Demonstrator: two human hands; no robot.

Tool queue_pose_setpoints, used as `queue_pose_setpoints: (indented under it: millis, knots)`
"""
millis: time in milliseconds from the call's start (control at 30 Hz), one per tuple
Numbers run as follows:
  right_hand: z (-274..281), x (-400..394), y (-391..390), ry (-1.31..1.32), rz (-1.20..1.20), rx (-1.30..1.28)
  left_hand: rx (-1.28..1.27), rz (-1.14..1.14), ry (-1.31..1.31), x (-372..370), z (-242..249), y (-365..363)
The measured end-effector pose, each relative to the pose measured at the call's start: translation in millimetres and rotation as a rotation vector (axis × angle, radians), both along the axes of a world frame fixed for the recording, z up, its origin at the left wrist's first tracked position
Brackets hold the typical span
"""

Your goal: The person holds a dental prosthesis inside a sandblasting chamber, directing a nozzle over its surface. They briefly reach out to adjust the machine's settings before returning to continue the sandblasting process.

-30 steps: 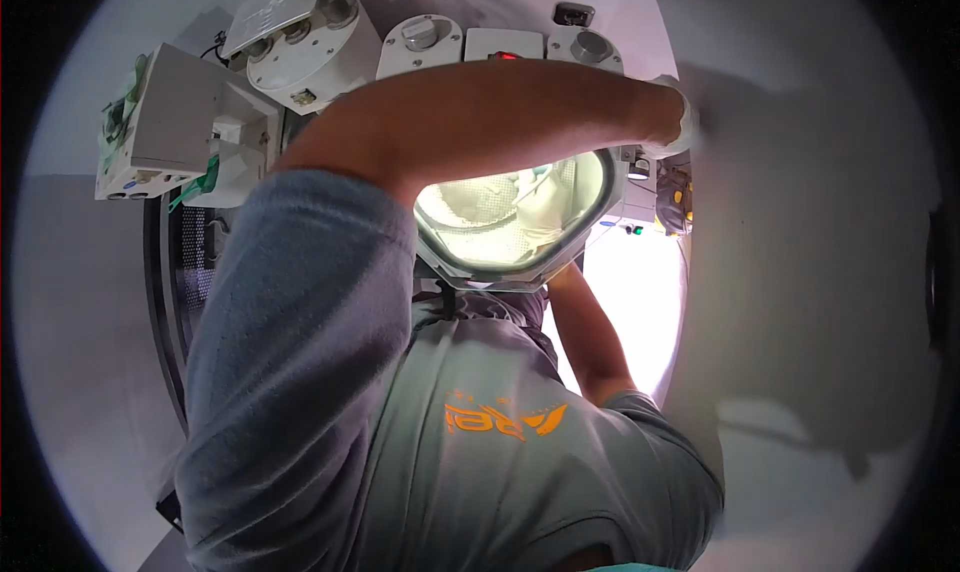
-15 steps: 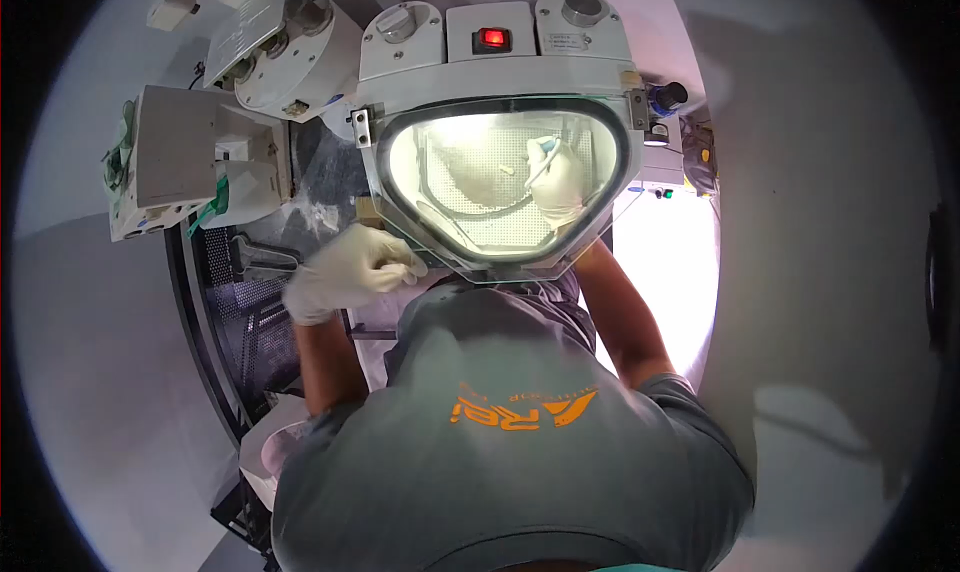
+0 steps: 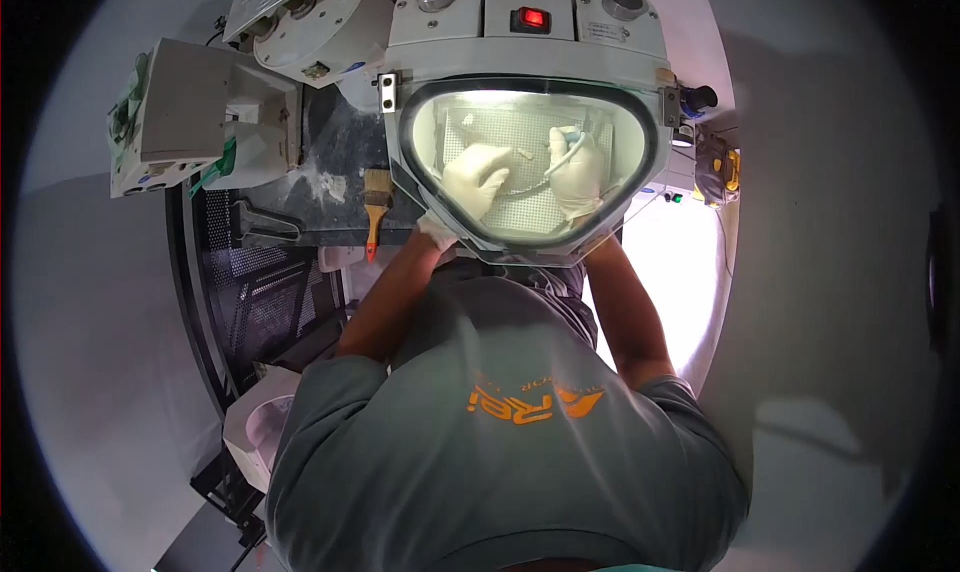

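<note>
Through the window of a white blasting cabinet (image 3: 530, 64), both my gloved hands show in the lit chamber. My right hand (image 3: 577, 184) is closed round a pen-like blasting handpiece (image 3: 572, 152), whose hose runs down to the left. On the left side of the chamber is my left hand (image 3: 475, 177), its thumb apart from the outstretched fingers. Just beyond those fingertips a small off-white piece (image 3: 525, 153) lies on the perforated floor grid (image 3: 530, 214).
A brush (image 3: 376, 207) lies on the dusty dark bench left of the cabinet. Other white machines (image 3: 190, 117) stand further left. The red switch (image 3: 530, 18) is lit on the cabinet top. A yellow-and-black tool (image 3: 720, 170) is at the right.
My left hand has moved from outside the cabinet into the chamber, close to the small piece. My right hand still grips the handpiece. The view has shifted, and the brush now shows fully.
</note>
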State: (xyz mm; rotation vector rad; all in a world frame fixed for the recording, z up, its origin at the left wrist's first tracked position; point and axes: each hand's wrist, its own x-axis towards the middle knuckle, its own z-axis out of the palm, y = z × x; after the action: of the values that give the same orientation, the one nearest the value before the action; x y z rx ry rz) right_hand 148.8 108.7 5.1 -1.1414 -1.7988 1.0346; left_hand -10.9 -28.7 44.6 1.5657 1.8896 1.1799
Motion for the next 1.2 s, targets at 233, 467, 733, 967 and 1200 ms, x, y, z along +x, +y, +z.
queue_pose_setpoints:
  millis: [233,467,733,967,1200]
  knots:
    - [-11,0,1,0.013,0.004,-0.056,-0.025,0.135,0.139,9,-28,43]
    - [-3,2,-4,0.131,0.056,-0.029,0.046,0.108,0.175,5,-35,43]
    - [-11,5,-4,0.152,0.148,-0.050,0.010,0.116,0.147,5,-33,43]
    - [-6,3,-3,0.097,0.151,0.017,0.034,0.105,0.180,5,-35,44]
    - [-8,4,0,0.088,0.171,-0.038,-0.008,0.129,0.119,7,-34,43]
